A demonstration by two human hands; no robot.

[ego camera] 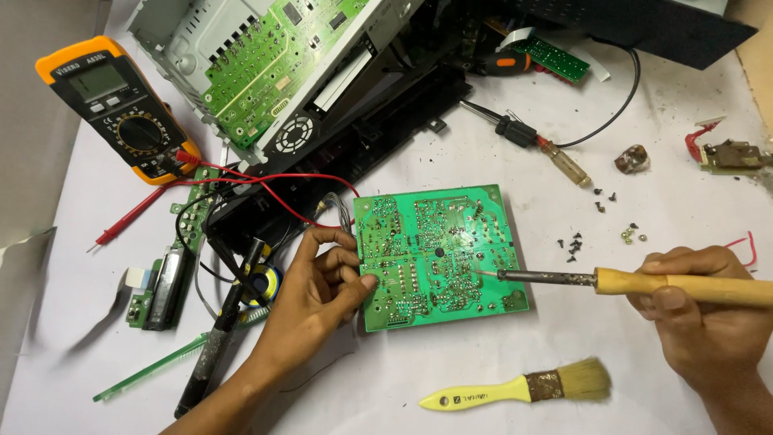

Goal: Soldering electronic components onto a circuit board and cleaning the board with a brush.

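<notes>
A green circuit board (439, 254) lies solder side up on the white table. My left hand (316, 294) rests at its left edge, thumb and fingertips pressing the board. My right hand (699, 310) grips the wooden handle of a soldering iron (644, 281). The iron's metal tip touches the board's right part, near its middle height.
A yellow-handled brush (515, 389) lies in front of the board. An orange multimeter (121, 109) with red and black leads sits at back left. An opened metal chassis (266, 72) with a green board stands behind. Screwdrivers (531, 138), loose screws (576, 242) and a solder sucker (219, 330) lie around.
</notes>
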